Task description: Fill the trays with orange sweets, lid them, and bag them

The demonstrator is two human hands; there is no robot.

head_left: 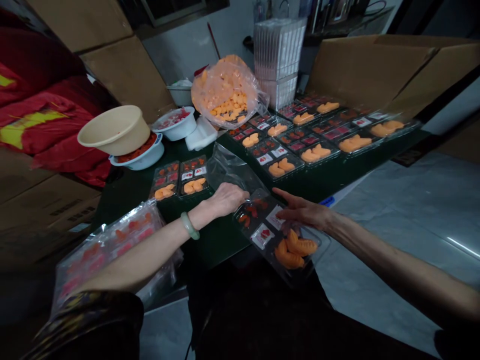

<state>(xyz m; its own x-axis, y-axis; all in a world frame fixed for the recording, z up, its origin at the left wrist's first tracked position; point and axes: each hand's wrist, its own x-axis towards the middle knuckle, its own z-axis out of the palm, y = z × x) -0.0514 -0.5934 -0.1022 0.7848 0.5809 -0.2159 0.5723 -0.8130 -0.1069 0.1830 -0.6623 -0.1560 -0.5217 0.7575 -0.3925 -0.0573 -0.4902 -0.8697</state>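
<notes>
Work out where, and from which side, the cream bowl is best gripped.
Probably pinch its near rim, coming from above on the wearer's side: the cream bowl opens upward, and that rim flares free above the white bowl it seems to rest on.

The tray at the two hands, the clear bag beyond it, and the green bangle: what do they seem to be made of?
Tray: probably stiff, clear plastic, glossy; its rim catches light. Bag: thin, shiny plastic film, apparently, being transparent and creased. Bangle: perhaps jade, possibly glass or resin; smooth, pale green.
</notes>
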